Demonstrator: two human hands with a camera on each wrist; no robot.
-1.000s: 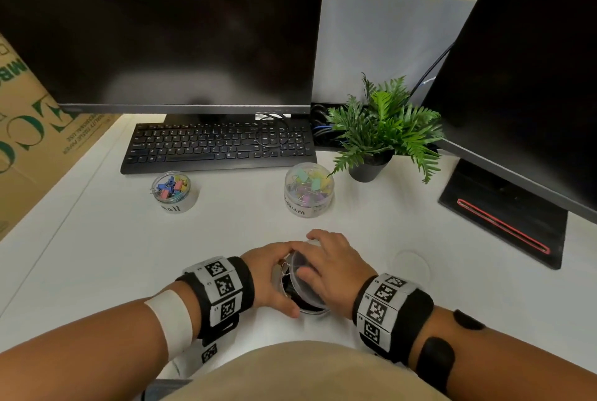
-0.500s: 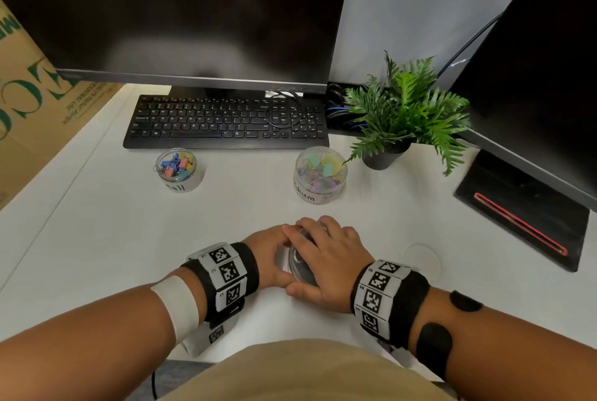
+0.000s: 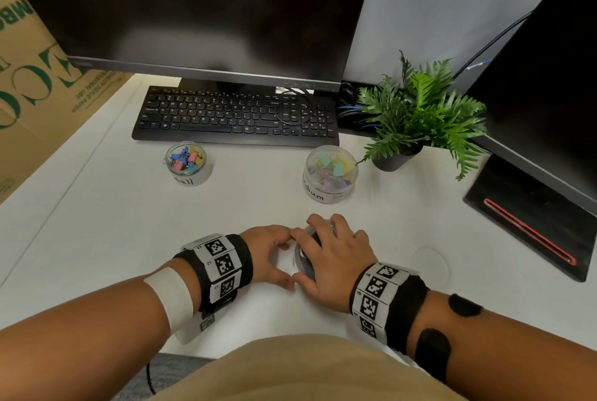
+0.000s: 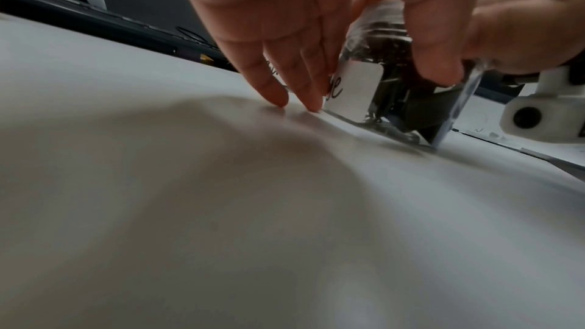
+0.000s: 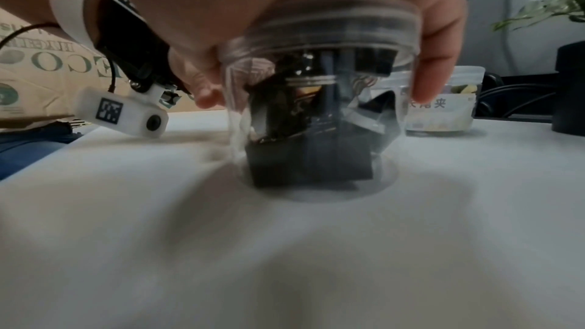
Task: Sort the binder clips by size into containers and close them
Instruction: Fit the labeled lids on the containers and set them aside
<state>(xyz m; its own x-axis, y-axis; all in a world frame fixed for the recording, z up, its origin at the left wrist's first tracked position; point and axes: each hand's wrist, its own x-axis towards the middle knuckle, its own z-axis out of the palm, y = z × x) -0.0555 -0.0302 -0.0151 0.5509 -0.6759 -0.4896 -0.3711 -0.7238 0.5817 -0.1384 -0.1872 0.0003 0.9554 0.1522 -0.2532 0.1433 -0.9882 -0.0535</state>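
A clear jar [image 3: 303,260] of large black binder clips [image 5: 304,159] stands on the white desk [image 3: 97,239] right in front of me. My left hand [image 3: 266,253] holds its body, thumb on the near side and fingers [image 4: 304,84] against the white label. My right hand [image 3: 334,255] covers the top, its fingers curled down round the clear lid [image 5: 332,16]. Farther back stand a jar of small coloured clips [image 3: 188,163] and a jar of medium pastel clips [image 3: 330,174]. I cannot tell whether those two have lids on.
A black keyboard [image 3: 235,116] and a monitor [image 3: 200,13] stand behind the jars. A potted plant [image 3: 416,116] and a second monitor's base [image 3: 533,216] are at the right, a cardboard box [image 3: 35,84] at the left. A faint round disc [image 3: 429,263] lies right of my hands.
A second ago the jar's open mouth showed between my hands. My right hand has since moved over the top with the lid. The jar stays put; my head has tilted.
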